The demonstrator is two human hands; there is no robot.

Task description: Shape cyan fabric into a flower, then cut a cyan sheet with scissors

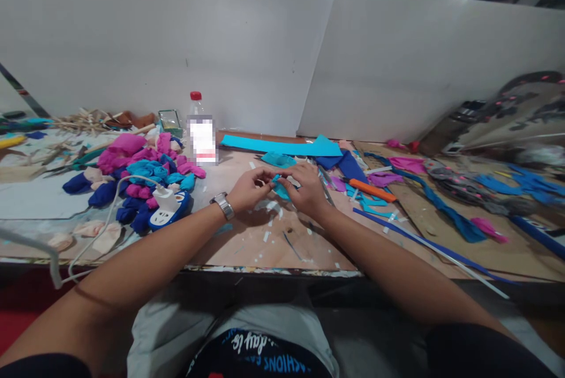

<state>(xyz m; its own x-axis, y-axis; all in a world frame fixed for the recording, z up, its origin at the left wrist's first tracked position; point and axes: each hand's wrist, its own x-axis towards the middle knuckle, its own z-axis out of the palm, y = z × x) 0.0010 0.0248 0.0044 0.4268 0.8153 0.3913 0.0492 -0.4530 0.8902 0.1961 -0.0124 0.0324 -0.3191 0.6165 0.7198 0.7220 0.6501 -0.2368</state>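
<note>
Cloth [281, 188], turquoise, soft and crumpled, is right of the clear plastic bottle [202, 131]; your left hand [253, 188] and your right hand [306, 188] are both pinching it between bent fingers.

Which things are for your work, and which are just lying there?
Probably the job:
- small turquoise fabric piece, in the hands
- rounded turquoise fabric bundles, similar colour

Probably just lying about:
- clear plastic bottle with red cap
- blue-and-white plastic power socket
</note>
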